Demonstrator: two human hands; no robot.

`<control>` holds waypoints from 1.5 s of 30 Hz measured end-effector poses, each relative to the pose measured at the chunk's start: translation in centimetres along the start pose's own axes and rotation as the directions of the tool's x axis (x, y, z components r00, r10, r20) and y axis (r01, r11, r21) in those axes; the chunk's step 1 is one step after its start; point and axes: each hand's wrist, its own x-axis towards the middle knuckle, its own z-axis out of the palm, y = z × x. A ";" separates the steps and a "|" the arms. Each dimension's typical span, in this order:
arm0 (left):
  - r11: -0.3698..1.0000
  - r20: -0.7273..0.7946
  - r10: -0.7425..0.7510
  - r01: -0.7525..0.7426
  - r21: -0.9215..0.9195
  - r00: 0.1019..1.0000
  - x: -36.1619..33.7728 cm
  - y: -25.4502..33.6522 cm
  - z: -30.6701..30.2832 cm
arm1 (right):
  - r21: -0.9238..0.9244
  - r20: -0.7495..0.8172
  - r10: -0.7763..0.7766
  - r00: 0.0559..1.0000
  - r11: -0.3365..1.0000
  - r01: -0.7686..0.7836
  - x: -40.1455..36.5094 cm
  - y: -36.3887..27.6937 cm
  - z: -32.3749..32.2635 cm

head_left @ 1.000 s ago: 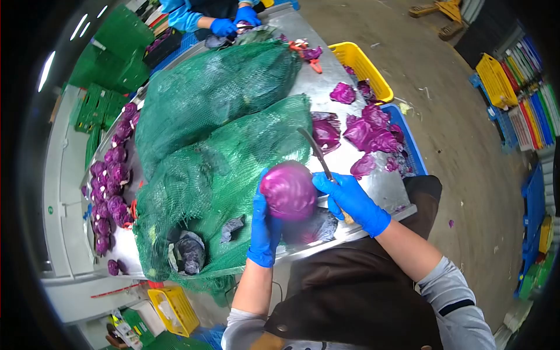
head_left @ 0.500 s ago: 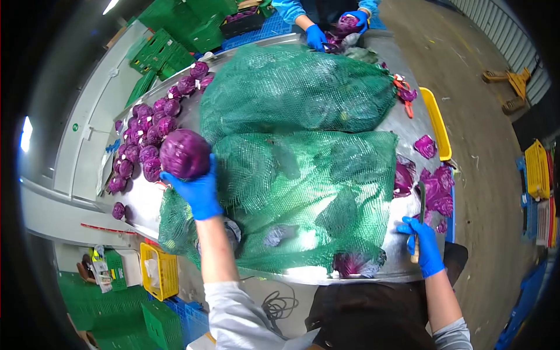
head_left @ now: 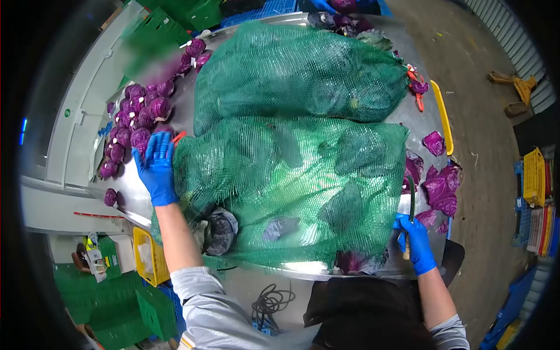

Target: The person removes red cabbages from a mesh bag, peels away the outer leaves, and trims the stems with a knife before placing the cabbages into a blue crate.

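My left hand (head_left: 156, 169), in a blue glove, is open with its fingers stretched out, beside the heap of trimmed red cabbages (head_left: 140, 111) at the left of the metal table. Above the heap there is a blurred purple shape (head_left: 162, 71), apparently a cabbage in motion. My right hand (head_left: 417, 242), also gloved in blue, is closed round the pale handle of a knife (head_left: 412, 198) whose dark, curved blade points away from me. Between my hands lies a green net sack (head_left: 280, 192) with dark leaves and cabbages inside. Loose purple leaves (head_left: 441, 189) lie right of the knife.
Behind the near sack lies a second, full green net sack (head_left: 297, 73). Across the table (head_left: 134, 195) a person's blue-gloved hand (head_left: 324, 6) shows at the top edge. Yellow crates (head_left: 150, 256) stand at left and right, and a coiled cable (head_left: 273, 300) lies on the floor.
The large red cabbage has left my left hand, which has opened and moved left and slightly down in view. My right hand still grips the knife, a little further left in view.
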 end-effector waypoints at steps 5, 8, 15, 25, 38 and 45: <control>0.742 0.228 -0.549 0.343 0.577 0.804 -12.1 -3.8 3.5 | -0.097 -0.068 -0.041 0.997 0.995 0.035 0.4 1.6 -0.6; 0.358 0.034 -0.743 0.354 0.864 0.669 -17.8 -7.4 2.2 | -0.017 -0.069 -0.094 0.993 0.996 0.093 1.0 3.4 -2.3; -0.037 0.189 -0.048 -0.191 0.981 0.981 -24.3 -10.4 -2.7 | -0.177 -0.160 -0.241 0.957 0.961 0.212 1.1 5.3 -6.2; -0.906 0.192 -0.386 -0.410 0.101 0.902 -19.0 -10.9 -3.4 | 0.018 -0.073 -0.268 0.961 0.963 0.270 2.5 9.0 -8.5; -0.843 0.296 -0.523 -0.536 -0.042 0.800 -22.0 -10.3 -6.3 | -0.053 -0.051 -0.241 0.969 0.970 0.239 0.6 6.7 -7.7; -0.682 0.232 -0.640 -0.403 -0.610 0.732 -17.0 -11.5 -13.2 | 0.001 -0.073 -0.207 0.976 0.978 0.207 1.8 8.2 -7.9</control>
